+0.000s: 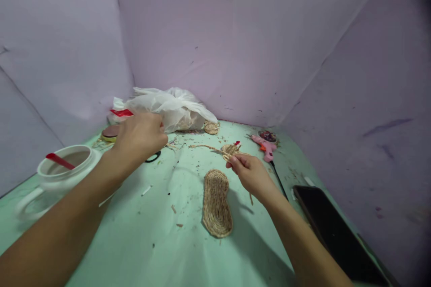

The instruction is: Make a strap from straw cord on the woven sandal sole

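My right hand [247,168] pinches a straw cord [226,156] between thumb and fingertips, and a thin end of it stretches left. Directly behind that hand is a small coiled straw piece [230,148] with a red bit by it. Below lies a sole-shaped mat of coiled straw cord [216,204], flat on the table. My left hand [141,133] is raised with its fingers curled closed, in front of a white plastic bag [171,105]. What its fingers hold, if anything, is hidden. Part of a black scissors-like handle [154,157] shows below it.
A white mug [67,179] with a red stick stands at left. A pink glue gun [266,146] with a black cord lies at right, and a black phone [336,233] is nearer. A small straw piece [211,127] and scraps lie on the green table [161,251]. Walls enclose it.
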A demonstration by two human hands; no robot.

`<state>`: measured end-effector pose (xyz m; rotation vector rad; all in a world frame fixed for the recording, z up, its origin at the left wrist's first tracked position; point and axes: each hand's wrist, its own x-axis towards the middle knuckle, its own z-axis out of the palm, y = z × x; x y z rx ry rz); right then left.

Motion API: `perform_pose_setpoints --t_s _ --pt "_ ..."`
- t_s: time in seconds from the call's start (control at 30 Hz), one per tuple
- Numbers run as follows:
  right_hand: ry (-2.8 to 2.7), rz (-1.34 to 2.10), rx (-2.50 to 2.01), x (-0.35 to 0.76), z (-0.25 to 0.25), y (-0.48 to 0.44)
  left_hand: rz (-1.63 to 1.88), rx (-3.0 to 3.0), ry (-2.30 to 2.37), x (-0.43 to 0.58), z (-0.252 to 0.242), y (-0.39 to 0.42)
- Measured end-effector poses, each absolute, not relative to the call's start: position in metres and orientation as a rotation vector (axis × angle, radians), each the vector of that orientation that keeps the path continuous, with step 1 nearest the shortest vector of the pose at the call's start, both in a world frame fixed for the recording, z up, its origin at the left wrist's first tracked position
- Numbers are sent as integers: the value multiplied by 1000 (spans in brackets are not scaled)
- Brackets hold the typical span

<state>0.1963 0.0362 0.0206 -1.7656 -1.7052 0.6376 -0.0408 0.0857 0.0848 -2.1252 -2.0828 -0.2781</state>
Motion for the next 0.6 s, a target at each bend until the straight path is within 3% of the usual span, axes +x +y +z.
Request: perform_pose_setpoints --t_s 0.1,0.23,0.43,0.6 --pt "-1664 702 -1741 197 19 37 34 -2192 -2139 -42 72 95" --pt "-1599 782 -1738 198 17 37 152 -2293 -2207 -40 44 106" --pt "-1593 764 -1715 201 15 38 84 -2329 -2279 -44 19 115" --pt "-1597 750 -1698 202 14 39 -169 -2356 -2311 -50 13 119"
